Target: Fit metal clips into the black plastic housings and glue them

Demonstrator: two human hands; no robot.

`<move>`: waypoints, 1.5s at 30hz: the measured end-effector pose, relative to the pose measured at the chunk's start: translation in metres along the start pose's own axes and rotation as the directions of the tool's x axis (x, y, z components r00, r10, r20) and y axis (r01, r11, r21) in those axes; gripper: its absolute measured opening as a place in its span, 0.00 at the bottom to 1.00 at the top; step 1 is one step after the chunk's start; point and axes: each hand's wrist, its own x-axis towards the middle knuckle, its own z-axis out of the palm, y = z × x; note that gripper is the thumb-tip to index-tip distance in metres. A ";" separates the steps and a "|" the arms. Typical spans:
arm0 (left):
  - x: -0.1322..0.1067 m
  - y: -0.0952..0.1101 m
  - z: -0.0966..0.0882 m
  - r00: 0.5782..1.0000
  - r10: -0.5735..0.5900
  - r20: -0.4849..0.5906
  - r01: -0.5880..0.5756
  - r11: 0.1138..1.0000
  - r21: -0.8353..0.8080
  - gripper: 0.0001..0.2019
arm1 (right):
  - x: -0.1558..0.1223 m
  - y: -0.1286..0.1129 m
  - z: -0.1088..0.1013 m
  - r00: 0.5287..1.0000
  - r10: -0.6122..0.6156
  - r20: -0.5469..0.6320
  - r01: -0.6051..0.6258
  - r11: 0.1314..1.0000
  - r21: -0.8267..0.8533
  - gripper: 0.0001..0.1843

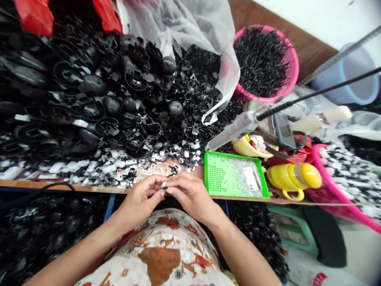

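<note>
At the front edge of the workbench (193, 171), my left hand (143, 197) and my right hand (189, 195) meet with fingertips nearly touching. Between them is a small white plastic part (163, 185), pinched by the fingers of both hands. Its far side is covered by my fingers. Just beyond the fingers lie small black clips (174, 169) and a spread of white and black plastic pieces (119, 159). A green tray (218, 174) with tiny clear or metallic bits stands to the right of my right hand.
Black plastic housings (92, 83) are heaped across the back left. An electric screwdriver (233, 129) hangs at an angle above the green tray. Rightward are a yellow bottle (293, 176), a pink basket (293, 51) of black parts and another pink basket (330, 174) of white and black parts.
</note>
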 end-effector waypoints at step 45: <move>-0.003 0.025 0.017 0.956 0.286 -0.063 -0.277 0.953 0.121 0.25 | -0.024 -0.013 0.027 0.905 -0.189 -0.382 0.141 0.979 -0.151 0.19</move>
